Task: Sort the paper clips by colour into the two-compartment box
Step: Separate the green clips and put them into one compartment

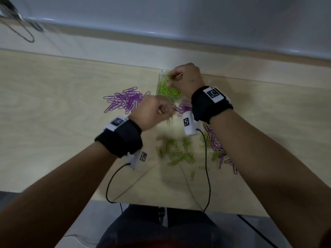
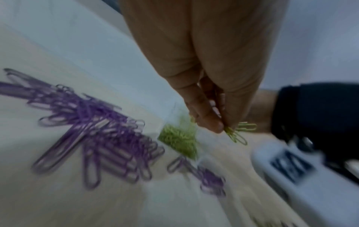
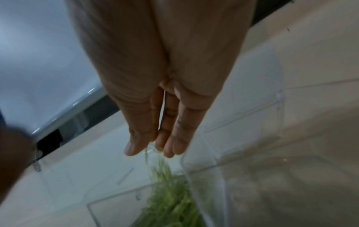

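A clear two-compartment box (image 1: 162,76) stands on the wooden table, and one compartment holds green paper clips (image 1: 168,90). My right hand (image 1: 174,77) hovers over that compartment with its fingers (image 3: 174,142) straight; blurred green clips (image 3: 162,169) stream down from the fingertips into the box (image 3: 191,182). The neighbouring compartment (image 3: 252,138) shows no clips. My left hand (image 1: 163,110) is just in front of the box and pinches a few green clips (image 2: 238,133) between thumb and fingers (image 2: 209,122). A purple clip pile (image 1: 126,100) lies left of the box.
Loose green clips (image 1: 179,153) lie near the table's front, with mixed purple and green clips (image 1: 217,145) beside my right forearm. More purple clips (image 1: 183,108) sit under my right wrist. Black camera cables (image 1: 207,176) trail over the front edge. A chain (image 1: 21,33) lies far back left.
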